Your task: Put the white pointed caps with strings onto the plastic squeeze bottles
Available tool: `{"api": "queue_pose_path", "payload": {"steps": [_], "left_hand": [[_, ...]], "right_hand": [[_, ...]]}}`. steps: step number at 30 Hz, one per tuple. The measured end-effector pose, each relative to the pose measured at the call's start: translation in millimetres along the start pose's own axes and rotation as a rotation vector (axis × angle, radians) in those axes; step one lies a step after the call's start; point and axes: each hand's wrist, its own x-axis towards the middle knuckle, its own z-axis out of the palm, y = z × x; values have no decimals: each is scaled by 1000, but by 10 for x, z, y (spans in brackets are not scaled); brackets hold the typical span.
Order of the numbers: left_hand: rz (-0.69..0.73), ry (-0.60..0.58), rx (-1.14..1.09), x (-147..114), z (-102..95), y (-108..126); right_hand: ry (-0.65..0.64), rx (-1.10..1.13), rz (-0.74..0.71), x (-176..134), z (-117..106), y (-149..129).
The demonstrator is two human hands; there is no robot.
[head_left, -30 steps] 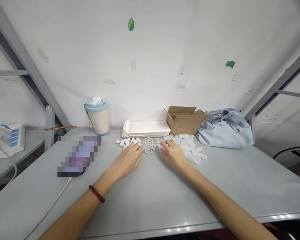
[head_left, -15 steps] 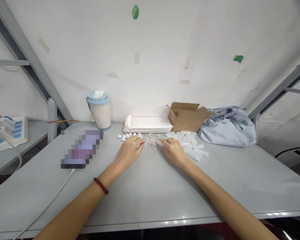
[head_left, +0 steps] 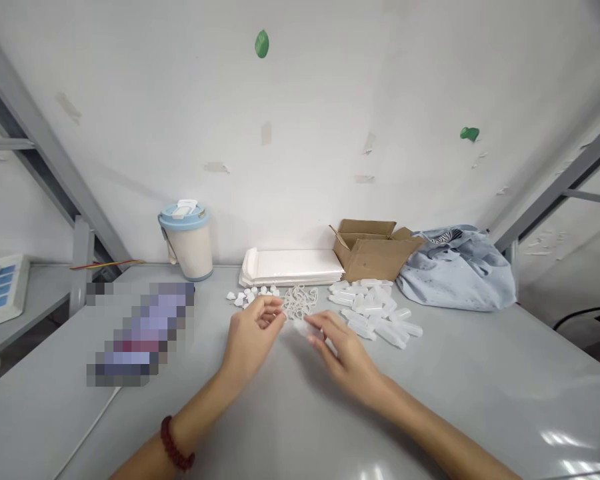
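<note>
Right hand (head_left: 347,353): thumb and forefinger pinch a small translucent piece (head_left: 304,327), which points toward the left hand (head_left: 254,337). Left hand: fingers bent, thumb and forefinger brought close together at the near side of a tangle of off-white cords (head_left: 300,301); the fingertips are small and pale against the cords, so whether a cord is gripped cannot be told. A dark red beaded bracelet (head_left: 175,445) circles the left wrist.

The cords lie on the grey table (head_left: 290,417), beyond and between the two hands. Just left of them, partly behind the left hand, is a loose group of small white caps (head_left: 239,299). To the right, beyond the right hand, translucent tubes (head_left: 391,333) lie in a heap, pointing in various directions.

Behind these parts, near the wall (head_left: 320,87), rests a stack of white packets (head_left: 295,265). A brown cardboard box (head_left: 383,259) with raised flaps stands to its right, beside a bundled light blue cloth (head_left: 457,277). At the left rear stands an upright cream cup (head_left: 193,250) with a blue lid; nearer lies a pixelated flat device (head_left: 147,330) with a white cable (head_left: 87,430)
</note>
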Motion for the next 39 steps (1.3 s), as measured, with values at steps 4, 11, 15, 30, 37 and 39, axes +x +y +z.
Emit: {"api": "queue_pose_path", "payload": {"steps": [4, 11, 15, 30, 37, 39], "left_hand": [[58, -39, 26, -113, 10, 89], [451, 21, 128, -163, -14, 167], [515, 43, 120, -168, -10, 205], [552, 24, 63, -241, 38, 207], [246, -38, -176, -243, 21, 256], [158, -59, -239, -233, 13, 263]], "right_hand": [[-94, 73, -36, -82, 38, -84], [-58, -68, -111, -110, 33, -46], [-14, -108, -104, -103, 33, -15], [4, 82, -14, -77, -10, -57], [31, 78, -29, -98, -10, -69], [44, 59, -73, -111, 2, -72]]}}
